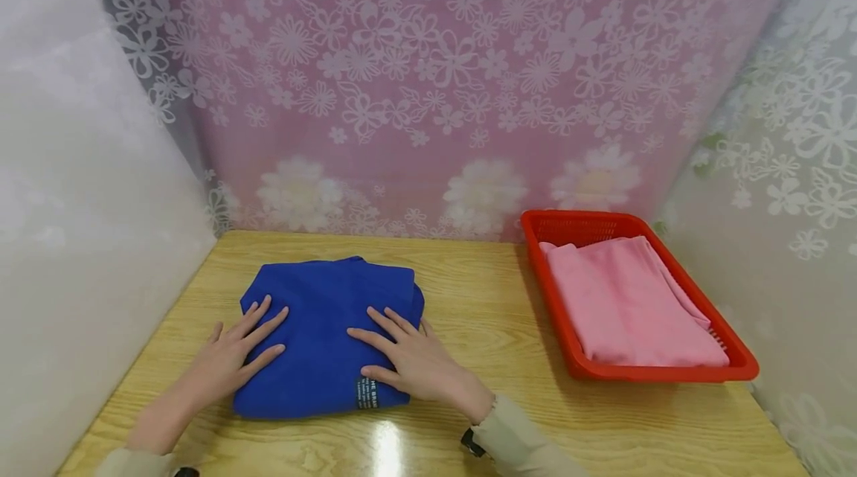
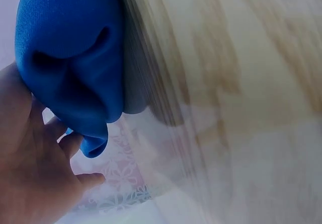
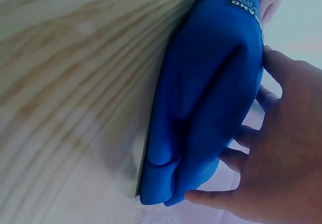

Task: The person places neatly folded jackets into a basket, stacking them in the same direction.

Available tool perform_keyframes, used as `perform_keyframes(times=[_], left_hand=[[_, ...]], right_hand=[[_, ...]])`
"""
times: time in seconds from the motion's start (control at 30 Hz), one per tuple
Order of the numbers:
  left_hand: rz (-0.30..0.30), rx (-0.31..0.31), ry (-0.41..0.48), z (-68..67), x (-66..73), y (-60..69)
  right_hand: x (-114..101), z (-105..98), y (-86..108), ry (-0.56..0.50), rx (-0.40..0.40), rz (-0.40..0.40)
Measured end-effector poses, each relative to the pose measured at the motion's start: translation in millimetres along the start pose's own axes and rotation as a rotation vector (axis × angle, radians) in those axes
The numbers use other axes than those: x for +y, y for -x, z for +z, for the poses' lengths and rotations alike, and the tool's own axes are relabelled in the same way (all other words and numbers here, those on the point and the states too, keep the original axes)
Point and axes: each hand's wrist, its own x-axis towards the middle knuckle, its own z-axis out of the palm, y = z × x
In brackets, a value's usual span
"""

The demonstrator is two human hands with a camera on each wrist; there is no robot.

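Note:
A folded blue cloth (image 1: 321,328) lies flat on the wooden table, a dark label with white print at its lower right. My left hand (image 1: 230,358) rests on its left part with fingers spread. On the right part lies my right hand (image 1: 418,362), fingers also spread and nearly straight. The left wrist view shows the left hand (image 2: 37,168) against the cloth's thick folded side (image 2: 70,48). In the right wrist view, the right hand (image 3: 282,148) touches the top of the cloth (image 3: 201,98), whose layered folds show at the edge.
A red plastic basket (image 1: 569,343) stands at the right of the table (image 1: 469,291), with a folded pink cloth (image 1: 629,306) in it. Behind the table hangs a pink floral curtain (image 1: 428,90); pale sheets flank both sides.

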Motion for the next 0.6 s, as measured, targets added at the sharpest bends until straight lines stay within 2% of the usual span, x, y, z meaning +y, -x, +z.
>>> perform_keyframes(times=[0.6], left_hand=[[-0.001,0.028,0.012,18.0,34.8,-23.4]], right_hand=[[32.7,-8.6,24.9,-0.009,-0.026,0.039]])
